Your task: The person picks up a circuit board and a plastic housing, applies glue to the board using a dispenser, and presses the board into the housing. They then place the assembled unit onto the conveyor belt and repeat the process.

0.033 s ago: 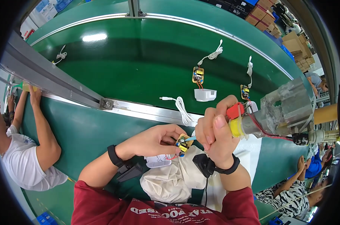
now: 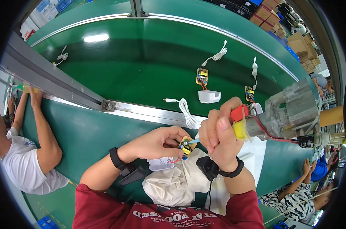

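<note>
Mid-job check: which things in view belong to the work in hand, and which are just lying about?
Part of the work:
circuit board, in the left hand
white case, wired to it
grey tool, in the right hand, blue tip at the board

Apparently just lying about:
two more boards on the green table
cardboard boxes, top right
coiled white cable (link to board unclear)

Large white lettering [image 2: 171,216] is printed across the front of the dark red T-shirt [image 2: 98,208], with smaller lines near it; the blue print [image 2: 28,142] on a co-worker's white T-shirt [image 2: 22,164] cannot be read.
</note>
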A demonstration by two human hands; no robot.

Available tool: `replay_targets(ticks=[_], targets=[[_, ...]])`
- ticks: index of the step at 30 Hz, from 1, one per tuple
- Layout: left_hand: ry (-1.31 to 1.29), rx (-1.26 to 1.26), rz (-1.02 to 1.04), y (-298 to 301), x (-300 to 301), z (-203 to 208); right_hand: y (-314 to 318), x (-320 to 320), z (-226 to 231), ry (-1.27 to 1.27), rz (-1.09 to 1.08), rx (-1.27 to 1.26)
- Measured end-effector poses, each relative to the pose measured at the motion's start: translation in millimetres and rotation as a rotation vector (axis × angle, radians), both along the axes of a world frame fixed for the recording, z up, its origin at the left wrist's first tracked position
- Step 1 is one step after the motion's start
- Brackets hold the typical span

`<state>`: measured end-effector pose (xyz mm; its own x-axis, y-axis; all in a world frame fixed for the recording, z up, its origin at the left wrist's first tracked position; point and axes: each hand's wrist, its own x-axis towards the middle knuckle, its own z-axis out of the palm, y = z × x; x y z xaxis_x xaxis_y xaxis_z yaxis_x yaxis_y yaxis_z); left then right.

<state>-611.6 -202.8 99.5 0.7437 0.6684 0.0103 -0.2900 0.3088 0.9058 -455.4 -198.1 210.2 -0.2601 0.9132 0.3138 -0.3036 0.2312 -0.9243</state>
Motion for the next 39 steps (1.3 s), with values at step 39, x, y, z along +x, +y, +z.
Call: replay_targets(ticks=[39], targets=[[-0.034, -0.065, -0.117, 4, 2, 30, -18, 39, 48, -0.01, -0.023, 0.012]])
